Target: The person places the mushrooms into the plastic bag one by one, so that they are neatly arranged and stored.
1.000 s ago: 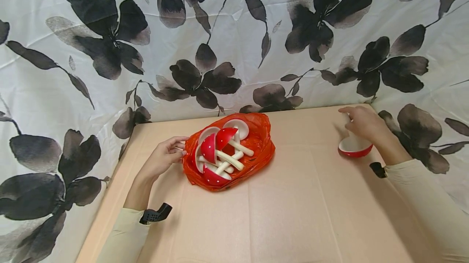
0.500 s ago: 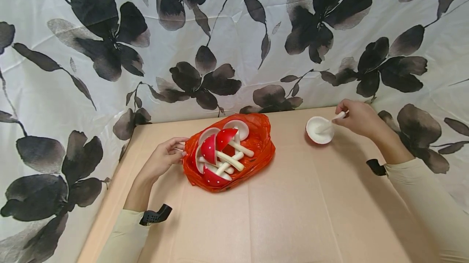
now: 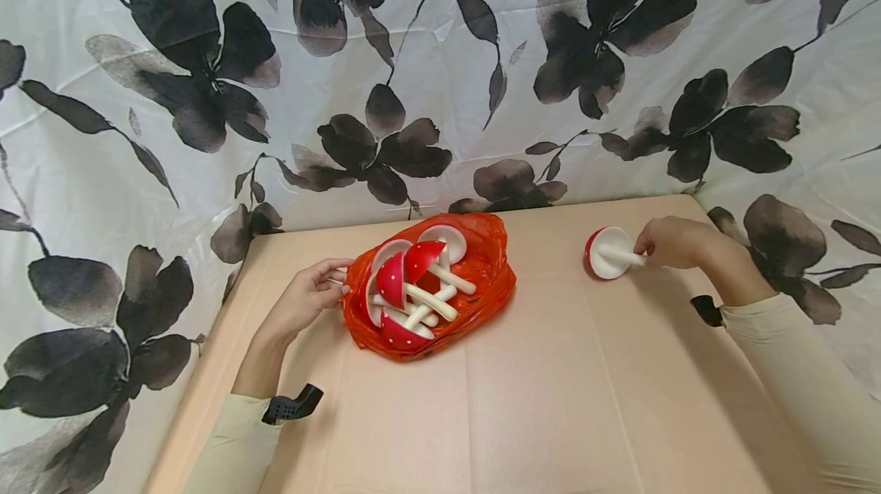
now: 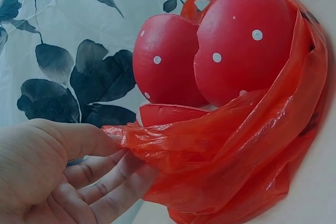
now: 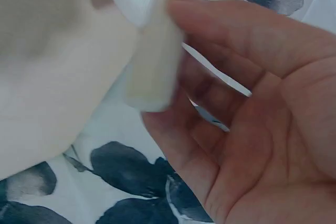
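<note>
My left hand (image 3: 313,295) pinches the rim of an orange-red plastic bag (image 3: 492,287) between thumb and fingers. Several toy mushrooms (image 4: 247,45) with red, white-dotted caps and cream stems lie piled in the bag's open mouth. Over at the right, my right hand (image 3: 677,243) holds a single mushroom (image 3: 609,253) by its stem. Its white underside faces my hand, and the red of the cap shows along the left edge. In the right wrist view the pale stem (image 5: 152,72) lies against the thumb and fingers, slightly blurred.
The tan table (image 3: 544,402) extends in front of and between the hands. Behind it and along both sides hangs white cloth (image 3: 482,165) printed with dark flowers.
The mushroom in my right hand first moved left from beneath the hand, then slightly back right, tipping onto its side. The right hand has come a little nearer; the left hand has stayed put.
</note>
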`<state>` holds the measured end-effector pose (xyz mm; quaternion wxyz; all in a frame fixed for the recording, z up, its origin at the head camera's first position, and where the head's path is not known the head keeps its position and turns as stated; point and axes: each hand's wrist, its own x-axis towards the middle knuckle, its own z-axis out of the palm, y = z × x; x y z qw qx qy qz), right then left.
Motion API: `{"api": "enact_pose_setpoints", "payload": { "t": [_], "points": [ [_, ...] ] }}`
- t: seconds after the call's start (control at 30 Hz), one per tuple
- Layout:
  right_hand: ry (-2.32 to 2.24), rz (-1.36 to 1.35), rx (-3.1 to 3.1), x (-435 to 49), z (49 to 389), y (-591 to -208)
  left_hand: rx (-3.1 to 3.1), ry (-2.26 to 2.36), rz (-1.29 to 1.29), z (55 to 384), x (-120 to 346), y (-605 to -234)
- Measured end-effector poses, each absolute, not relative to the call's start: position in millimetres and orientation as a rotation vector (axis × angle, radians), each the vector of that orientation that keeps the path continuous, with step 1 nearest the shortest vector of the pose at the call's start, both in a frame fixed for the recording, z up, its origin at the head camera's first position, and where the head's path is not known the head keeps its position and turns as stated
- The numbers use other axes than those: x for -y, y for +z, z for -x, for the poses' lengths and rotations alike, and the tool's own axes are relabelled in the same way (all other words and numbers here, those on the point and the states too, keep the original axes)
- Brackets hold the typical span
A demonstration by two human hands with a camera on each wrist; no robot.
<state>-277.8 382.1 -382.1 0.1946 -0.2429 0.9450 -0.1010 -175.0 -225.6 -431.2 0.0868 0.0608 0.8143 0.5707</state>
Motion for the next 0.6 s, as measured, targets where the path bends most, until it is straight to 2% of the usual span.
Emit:
{"api": "enact_pose_setpoints", "payload": {
  "t": [0.27,0.6],
  "points": [
    [-0.369,0.747,-2.578,-385,273,-387,-2.444,1.692,-0.197,174,228,-431],
    [-0.501,0.931,-2.615,-365,270,-382,-2.443,1.665,-0.177,176,229,-431]
  ]
}}
